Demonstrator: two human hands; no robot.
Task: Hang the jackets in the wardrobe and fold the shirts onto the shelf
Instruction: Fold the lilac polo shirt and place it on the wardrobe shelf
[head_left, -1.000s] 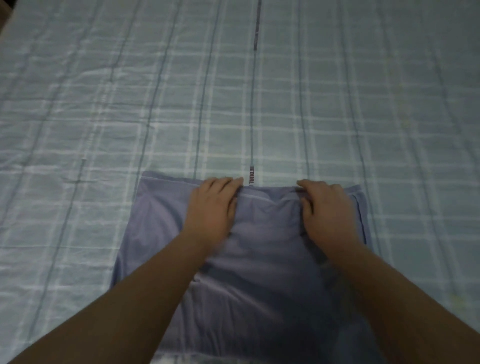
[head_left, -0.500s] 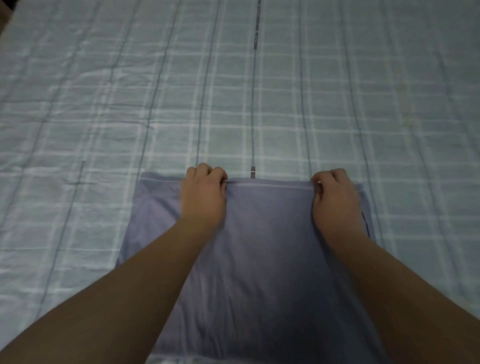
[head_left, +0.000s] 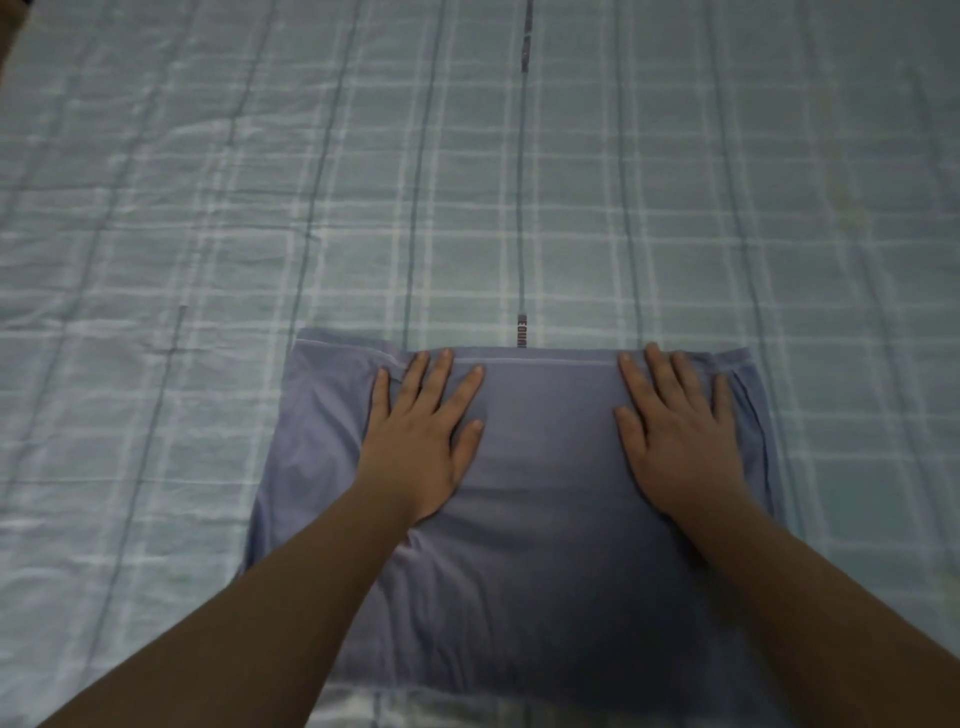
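Both grips are flat and spread, left hand (head_left: 423, 441) and right hand (head_left: 675, 436) pressing the folded blue shirt (head_left: 540, 519) on the bed (head_left: 208, 208); folding looks nearly done, shelving remains.

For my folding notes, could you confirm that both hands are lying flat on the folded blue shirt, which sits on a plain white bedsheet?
Not quite: the bedsheet is not plain white. The head view shows it pale blue-green with a plaid pattern of lighter and darker lines. The rest holds: the left hand and the right hand lie flat, fingers spread, on the folded blue shirt.
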